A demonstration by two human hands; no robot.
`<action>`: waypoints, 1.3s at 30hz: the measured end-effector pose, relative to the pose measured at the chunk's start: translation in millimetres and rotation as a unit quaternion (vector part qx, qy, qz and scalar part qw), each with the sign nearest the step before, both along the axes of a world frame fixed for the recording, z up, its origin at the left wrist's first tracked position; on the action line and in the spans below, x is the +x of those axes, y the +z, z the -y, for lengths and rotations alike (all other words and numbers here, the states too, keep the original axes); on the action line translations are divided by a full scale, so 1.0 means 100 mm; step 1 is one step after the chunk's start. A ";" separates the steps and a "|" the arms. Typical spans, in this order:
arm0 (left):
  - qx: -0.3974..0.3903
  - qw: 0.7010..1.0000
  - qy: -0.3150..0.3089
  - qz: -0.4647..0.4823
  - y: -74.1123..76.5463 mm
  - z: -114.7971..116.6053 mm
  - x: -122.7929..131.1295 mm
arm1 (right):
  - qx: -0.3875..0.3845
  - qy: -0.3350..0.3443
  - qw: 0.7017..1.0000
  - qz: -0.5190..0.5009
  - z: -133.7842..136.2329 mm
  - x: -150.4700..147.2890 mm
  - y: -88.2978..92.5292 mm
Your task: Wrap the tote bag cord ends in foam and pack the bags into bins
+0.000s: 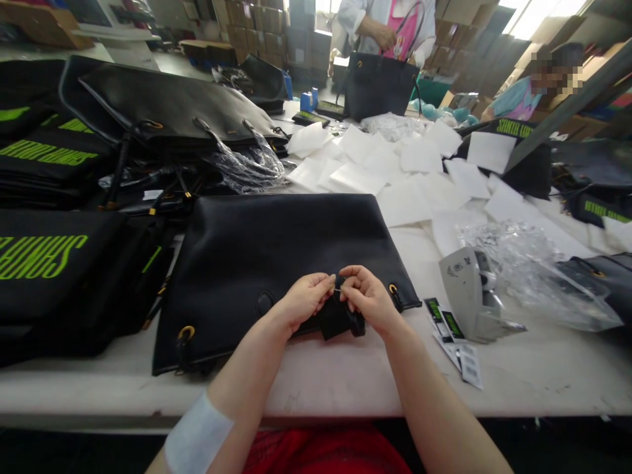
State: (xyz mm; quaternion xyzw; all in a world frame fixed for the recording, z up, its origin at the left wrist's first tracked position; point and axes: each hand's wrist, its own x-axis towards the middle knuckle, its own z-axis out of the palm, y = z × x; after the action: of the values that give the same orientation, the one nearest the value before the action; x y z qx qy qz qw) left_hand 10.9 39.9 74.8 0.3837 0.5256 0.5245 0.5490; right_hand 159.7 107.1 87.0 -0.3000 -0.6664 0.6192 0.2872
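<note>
A black tote bag [291,243] lies flat on the table in front of me, with gold eyelets near its lower corners. Over its near edge, the fingertips of my left hand [310,297] and my right hand [366,296] come together in a pinch. Between them is a small black strap [339,282] with a thin pale line across it; its finer details are hidden by my fingers. Just below my hands hangs a flat black piece [334,322], partly covered by them. To the right lie black tags with green lettering [451,324] and white label cards [471,366].
Black dust bags with green lettering [44,263] are stacked at left, with more black bags [168,105] behind. White paper sheets [365,151], clear plastic [523,250] and a grey tag-like dispenser [464,289] lie at right. Across the table a person [360,26] handles a black tote.
</note>
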 end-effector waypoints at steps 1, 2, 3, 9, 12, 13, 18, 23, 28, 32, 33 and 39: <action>0.000 1.000 -0.007 0.002 -0.01 0.00 0.00 | -0.001 -0.001 1.000 -0.003 0.01 0.00 0.01; 0.000 1.000 -0.013 0.004 -0.01 0.00 -0.01 | -0.002 -0.003 1.000 -0.006 0.01 0.00 0.01; 0.000 1.000 -0.017 0.006 -0.01 0.00 -0.01 | -0.003 -0.005 1.000 -0.010 0.01 -0.01 0.02; -0.006 1.000 -0.019 0.004 -0.01 0.00 -0.01 | 0.004 -0.022 0.999 -0.032 0.02 -0.02 -0.04; -0.016 1.000 -0.014 -0.005 -0.01 -0.01 0.00 | 0.013 -0.031 0.999 -0.043 0.03 -0.02 -0.08; -0.019 1.000 -0.012 -0.007 -0.01 -0.01 0.00 | 0.015 -0.035 0.998 -0.046 0.03 -0.02 -0.09; -0.032 0.999 0.003 -0.013 0.01 -0.02 0.02 | 0.037 -0.063 0.996 -0.048 0.04 -0.04 -0.17; -0.034 0.999 0.025 -0.023 0.02 -0.03 0.03 | 0.072 -0.093 0.992 -0.036 0.07 -0.03 -0.21; -0.003 0.999 0.016 -0.035 -0.01 -0.01 0.03 | 0.028 -0.096 0.993 -0.064 0.04 -0.01 -0.12; 0.053 0.994 0.073 -0.060 -0.12 0.01 0.08 | -0.006 -0.070 0.997 -0.043 -0.01 0.02 -0.06; 0.064 0.990 0.102 -0.070 -0.15 0.01 0.09 | -0.008 -0.064 0.997 -0.034 -0.02 0.02 -0.05; 0.089 0.974 0.183 -0.098 -0.26 -0.04 0.16 | 0.087 -0.017 0.993 0.078 0.02 0.01 -0.08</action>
State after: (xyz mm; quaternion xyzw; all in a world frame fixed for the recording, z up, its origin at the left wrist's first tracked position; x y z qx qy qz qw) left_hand 26.9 43.7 48.5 0.3777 0.5892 0.6206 0.3536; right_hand 161.1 105.0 79.4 -0.3329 -0.7330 0.5281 0.2700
